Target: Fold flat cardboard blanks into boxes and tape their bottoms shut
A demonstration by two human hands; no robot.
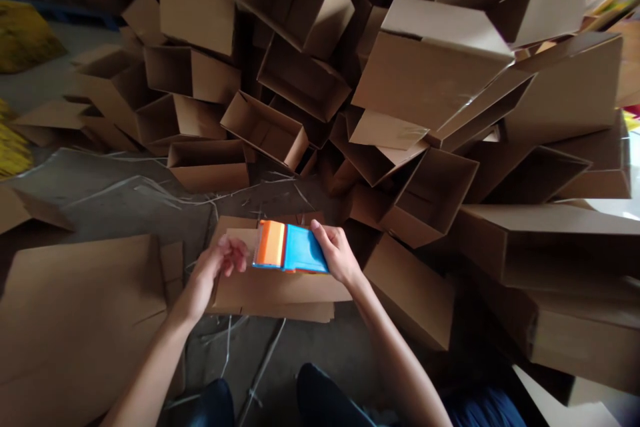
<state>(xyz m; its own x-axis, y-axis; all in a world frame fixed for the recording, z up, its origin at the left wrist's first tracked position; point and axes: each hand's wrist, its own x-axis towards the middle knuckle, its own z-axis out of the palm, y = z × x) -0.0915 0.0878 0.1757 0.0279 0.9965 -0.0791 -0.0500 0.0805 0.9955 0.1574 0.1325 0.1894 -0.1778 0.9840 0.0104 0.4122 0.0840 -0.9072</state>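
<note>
My right hand (337, 255) grips a blue and orange tape dispenser (289, 248) by its blue end, holding it just above a flattened cardboard box (280, 293) on the floor. My left hand (217, 265) hovers at the dispenser's orange end, fingers curled loosely, and whether they hold anything I cannot make out. The flat box lies right under both hands.
A big heap of assembled open cardboard boxes (425, 80) rises ahead and to the right. Flat cardboard sheets (75, 320) lie at the left. Loose plastic strips (165, 190) litter the grey floor. Yellow bundles (20, 37) sit at far left. My knees (320, 400) show below.
</note>
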